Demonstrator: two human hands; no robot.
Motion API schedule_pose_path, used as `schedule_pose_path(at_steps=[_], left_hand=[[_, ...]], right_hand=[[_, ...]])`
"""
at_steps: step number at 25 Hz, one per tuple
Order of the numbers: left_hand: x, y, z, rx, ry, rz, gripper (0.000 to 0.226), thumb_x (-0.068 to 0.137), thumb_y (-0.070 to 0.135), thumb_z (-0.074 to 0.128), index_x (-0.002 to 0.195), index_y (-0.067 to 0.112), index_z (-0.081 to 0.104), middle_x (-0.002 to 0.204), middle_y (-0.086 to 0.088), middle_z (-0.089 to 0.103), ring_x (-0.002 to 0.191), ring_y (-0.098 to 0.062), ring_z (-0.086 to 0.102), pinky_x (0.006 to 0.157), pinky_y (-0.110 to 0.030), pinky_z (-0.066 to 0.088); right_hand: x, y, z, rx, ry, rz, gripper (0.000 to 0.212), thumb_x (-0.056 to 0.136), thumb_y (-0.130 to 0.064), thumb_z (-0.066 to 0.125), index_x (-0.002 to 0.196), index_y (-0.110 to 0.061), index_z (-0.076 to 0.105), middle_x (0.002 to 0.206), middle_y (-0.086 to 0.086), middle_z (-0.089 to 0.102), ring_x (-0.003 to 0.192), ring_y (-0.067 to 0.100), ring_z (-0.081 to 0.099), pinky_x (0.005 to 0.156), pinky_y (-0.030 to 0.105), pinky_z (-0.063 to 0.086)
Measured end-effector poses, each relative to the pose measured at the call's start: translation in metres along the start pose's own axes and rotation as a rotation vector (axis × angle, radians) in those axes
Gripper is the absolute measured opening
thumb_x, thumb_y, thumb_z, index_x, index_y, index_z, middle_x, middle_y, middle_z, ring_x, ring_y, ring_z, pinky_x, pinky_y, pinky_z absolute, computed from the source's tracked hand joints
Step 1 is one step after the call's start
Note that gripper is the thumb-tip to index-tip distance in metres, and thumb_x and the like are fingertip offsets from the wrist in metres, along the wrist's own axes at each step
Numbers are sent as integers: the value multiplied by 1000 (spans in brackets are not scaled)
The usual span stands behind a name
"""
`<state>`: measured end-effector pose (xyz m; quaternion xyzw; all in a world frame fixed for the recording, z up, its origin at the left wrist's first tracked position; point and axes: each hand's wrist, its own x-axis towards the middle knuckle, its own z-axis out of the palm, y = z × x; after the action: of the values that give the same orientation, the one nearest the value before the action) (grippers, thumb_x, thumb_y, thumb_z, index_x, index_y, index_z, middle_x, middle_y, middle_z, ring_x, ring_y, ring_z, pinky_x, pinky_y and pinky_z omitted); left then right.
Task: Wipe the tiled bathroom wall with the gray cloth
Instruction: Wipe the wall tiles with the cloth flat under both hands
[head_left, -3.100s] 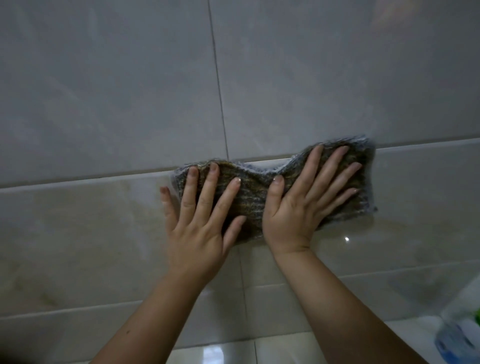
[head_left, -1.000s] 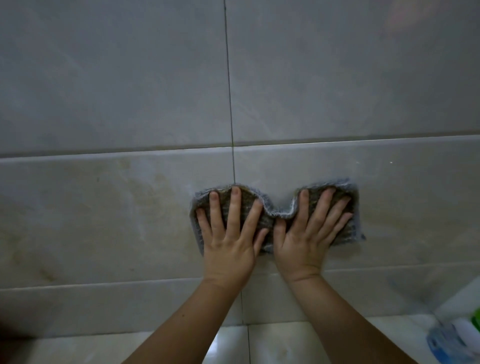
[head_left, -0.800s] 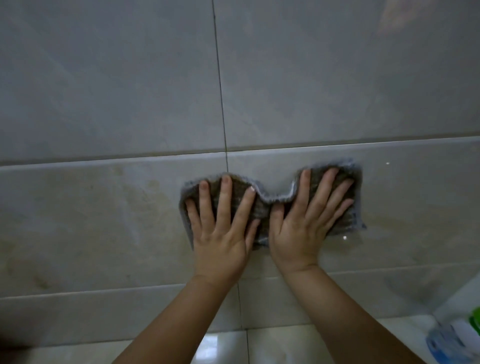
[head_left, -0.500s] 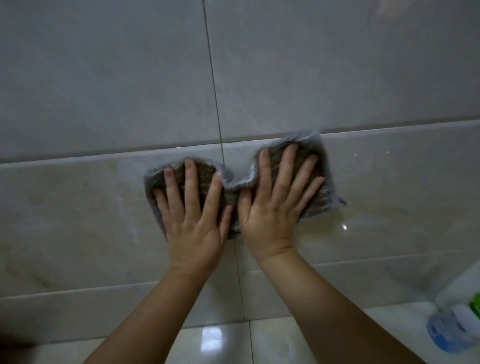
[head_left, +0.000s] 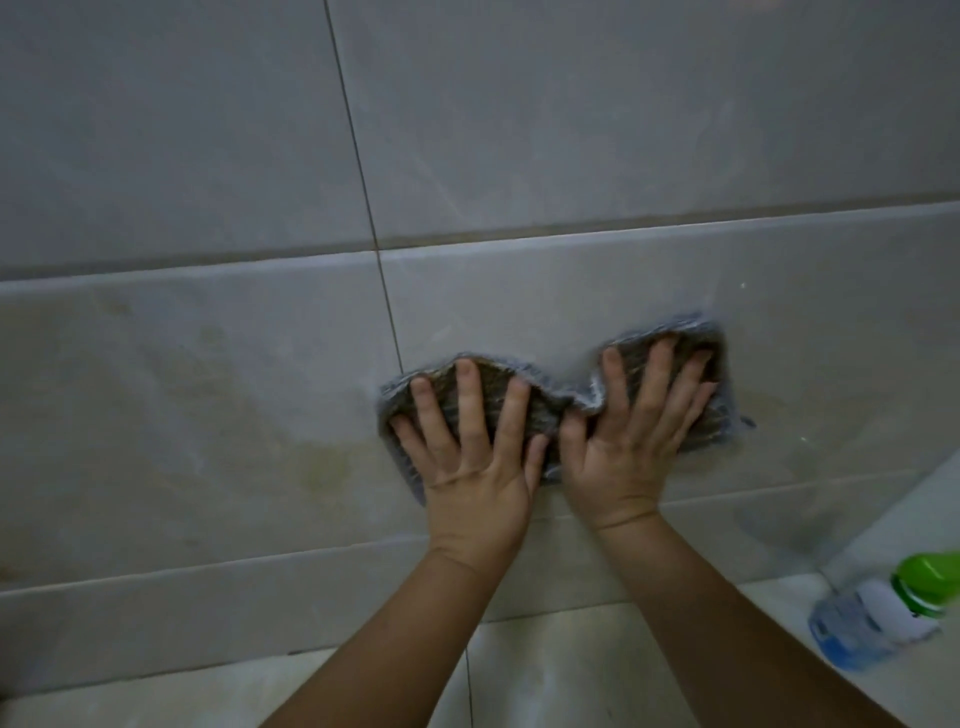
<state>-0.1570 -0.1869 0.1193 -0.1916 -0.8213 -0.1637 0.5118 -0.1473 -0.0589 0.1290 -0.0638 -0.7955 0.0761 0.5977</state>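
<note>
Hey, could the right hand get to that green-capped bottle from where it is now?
Probably yes. The green-capped bottle lies low on the right side, nothing between it and the right hand, which would have to leave the gray cloth to the left hand.

Gray cloth (head_left: 548, 408) flat vs tiled wall (head_left: 208, 374), puckered at mid.

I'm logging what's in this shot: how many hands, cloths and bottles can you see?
Hands: 2, the left hand and the right hand, both pressed flat on the cloth
Gray cloth: 1
Green-capped bottle: 1
Total: 4
</note>
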Motion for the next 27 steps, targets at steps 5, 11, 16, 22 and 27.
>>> schedule_pose_path(at_steps=[5, 11, 16, 22, 27], left_hand=[[11, 30, 5, -23, -30, 14, 60, 100, 51, 41, 152, 32, 18, 163, -4, -21, 149, -36, -18, 118, -56, -8], [-17, -34, -12, 63, -58, 178, 66, 99, 53, 45, 154, 34, 15, 165, -4, -11, 152, -31, -8, 121, -50, -1], [-65, -89, -20, 101, -131, 196, 69, 95, 49, 48, 154, 32, 17, 165, -5, -8, 151, -33, -6, 122, -53, 2], [-67, -66, -11, 59, -120, 125, 67, 94, 48, 49, 153, 33, 19, 165, -5, -11, 150, -37, -10, 121, -55, -3], [-40, 17, 15, -3, -130, 113, 64, 93, 44, 54, 149, 28, 29, 164, -5, -15, 149, -38, -15, 118, -57, -7]], right_hand=[[11, 23, -8, -11, 43, 125, 57, 96, -32, 33, 148, -15, 19, 150, 27, 22, 138, 53, 16, 115, 62, 8], [-16, -24, 3, 57, 8, 245, 57, 97, -29, 28, 147, -2, 22, 150, 33, 21, 138, 56, 13, 114, 67, 10], [-78, -63, 14, 109, -163, 76, 53, 100, -37, 29, 147, -14, 19, 162, 13, -4, 146, 44, -2, 113, 67, 11], [-87, -38, 13, 88, -164, 64, 52, 100, -44, 35, 146, -22, 22, 160, 9, 3, 147, 42, 2, 115, 63, 12], [-53, 43, -1, 24, -65, 201, 56, 100, -40, 32, 146, -12, 18, 150, 28, 18, 138, 55, 15, 113, 66, 15]])
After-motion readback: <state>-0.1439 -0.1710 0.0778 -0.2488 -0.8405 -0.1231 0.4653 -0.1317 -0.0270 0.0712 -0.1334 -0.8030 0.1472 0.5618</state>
